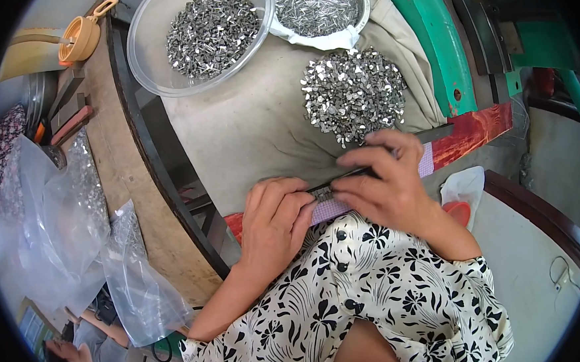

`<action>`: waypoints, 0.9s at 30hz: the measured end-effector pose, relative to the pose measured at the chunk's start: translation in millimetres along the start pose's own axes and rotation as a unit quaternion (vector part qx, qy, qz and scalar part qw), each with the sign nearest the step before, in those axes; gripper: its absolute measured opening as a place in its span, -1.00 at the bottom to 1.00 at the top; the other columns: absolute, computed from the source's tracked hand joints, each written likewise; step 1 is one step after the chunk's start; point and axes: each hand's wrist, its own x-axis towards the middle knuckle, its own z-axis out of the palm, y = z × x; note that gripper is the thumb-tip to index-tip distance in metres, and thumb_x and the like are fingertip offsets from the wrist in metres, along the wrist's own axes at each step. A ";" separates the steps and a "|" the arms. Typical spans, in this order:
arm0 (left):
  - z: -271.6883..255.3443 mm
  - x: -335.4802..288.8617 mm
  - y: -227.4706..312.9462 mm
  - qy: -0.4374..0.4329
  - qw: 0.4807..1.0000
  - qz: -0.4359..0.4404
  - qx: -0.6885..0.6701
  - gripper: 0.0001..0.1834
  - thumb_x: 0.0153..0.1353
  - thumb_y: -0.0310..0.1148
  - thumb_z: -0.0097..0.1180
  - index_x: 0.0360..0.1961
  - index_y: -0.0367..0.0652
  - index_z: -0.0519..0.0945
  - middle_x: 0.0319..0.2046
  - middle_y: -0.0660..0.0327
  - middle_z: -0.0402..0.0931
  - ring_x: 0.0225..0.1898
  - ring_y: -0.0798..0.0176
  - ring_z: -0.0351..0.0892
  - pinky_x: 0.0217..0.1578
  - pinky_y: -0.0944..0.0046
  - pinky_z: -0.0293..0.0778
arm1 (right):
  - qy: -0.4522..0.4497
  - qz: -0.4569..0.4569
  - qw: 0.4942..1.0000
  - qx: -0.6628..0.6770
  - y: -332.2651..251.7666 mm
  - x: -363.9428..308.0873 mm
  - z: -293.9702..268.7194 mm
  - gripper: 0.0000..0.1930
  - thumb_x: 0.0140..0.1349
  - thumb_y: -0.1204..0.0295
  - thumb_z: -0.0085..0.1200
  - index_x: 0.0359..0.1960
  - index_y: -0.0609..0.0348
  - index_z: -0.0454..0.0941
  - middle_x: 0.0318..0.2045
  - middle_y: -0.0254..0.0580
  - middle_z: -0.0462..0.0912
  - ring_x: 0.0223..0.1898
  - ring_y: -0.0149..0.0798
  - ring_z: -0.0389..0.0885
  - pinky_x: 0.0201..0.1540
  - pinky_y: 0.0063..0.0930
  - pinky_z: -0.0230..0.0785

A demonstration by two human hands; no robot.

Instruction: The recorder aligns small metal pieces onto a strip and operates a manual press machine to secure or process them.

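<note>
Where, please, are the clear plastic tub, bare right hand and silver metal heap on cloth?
Clear plastic tub (150,49), head view: left inner wall.
Bare right hand (395,189), head view: its back.
Silver metal heap (353,96), head view: middle.

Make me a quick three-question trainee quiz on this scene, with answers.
1. True or false: the loose pile of small silvery metal pieces lies on the beige cloth.
2. Which is farther left: the clear round plastic tub or the round bowl of thin silvery pins?
3. The right hand touches: A, an orange plastic cup; B, a dark narrow bar; C, a clear bag?
Key: 1 true; 2 the tub; 3 B.
</note>
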 end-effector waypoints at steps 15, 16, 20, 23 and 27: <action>8.9 9.3 4.7 0.015 0.999 0.010 0.037 -0.75 -0.06 -0.39 0.41 -0.32 -0.11 0.62 -0.19 0.25 0.58 -0.15 0.12 0.51 -0.12 0.14 0.32 | 0.032 0.041 0.995 -0.086 15.0 15.5 -3.0 -0.71 -0.11 0.43 0.40 -0.27 -0.15 0.77 0.07 -0.32 0.59 0.19 0.02 0.28 0.24 -0.16 0.05; 9.7 9.8 4.0 0.017 0.999 0.015 0.040 -0.75 -0.05 -0.39 0.41 -0.33 -0.10 0.62 -0.20 0.27 0.58 -0.16 0.13 0.50 -0.14 0.15 0.30 | 0.034 0.048 0.994 -0.087 17.1 14.0 -5.9 -0.71 -0.12 0.45 0.40 -0.27 -0.14 0.77 0.07 -0.32 0.59 0.19 0.03 0.28 0.24 -0.16 0.05; 10.2 11.7 4.2 0.017 0.999 0.013 0.035 -0.78 -0.05 -0.41 0.40 -0.34 -0.09 0.63 -0.20 0.27 0.58 -0.16 0.14 0.50 -0.14 0.15 0.29 | 0.042 0.066 0.993 -0.085 19.8 17.6 -11.6 -0.75 -0.14 0.48 0.40 -0.35 -0.09 0.75 0.04 -0.32 0.60 0.19 0.03 0.28 0.23 -0.15 0.06; 10.9 10.3 3.8 0.018 0.999 0.010 0.029 -0.77 -0.04 -0.42 0.39 -0.33 -0.10 0.62 -0.20 0.26 0.58 -0.16 0.12 0.50 -0.12 0.15 0.29 | 0.053 0.039 0.994 -0.085 20.2 24.9 -8.1 -0.81 -0.12 0.42 0.39 -0.40 -0.10 0.72 0.03 -0.37 0.59 0.17 -0.01 0.32 0.18 -0.18 0.05; 10.9 9.2 4.7 0.026 1.000 -0.005 0.015 -0.73 -0.06 -0.41 0.42 -0.32 -0.13 0.60 -0.19 0.23 0.59 -0.16 0.09 0.50 -0.12 0.14 0.32 | 0.017 0.029 0.995 -0.097 14.2 34.5 -1.8 -0.82 -0.13 0.43 0.40 -0.44 -0.08 0.69 0.04 -0.42 0.60 0.20 -0.04 0.31 0.20 -0.20 0.06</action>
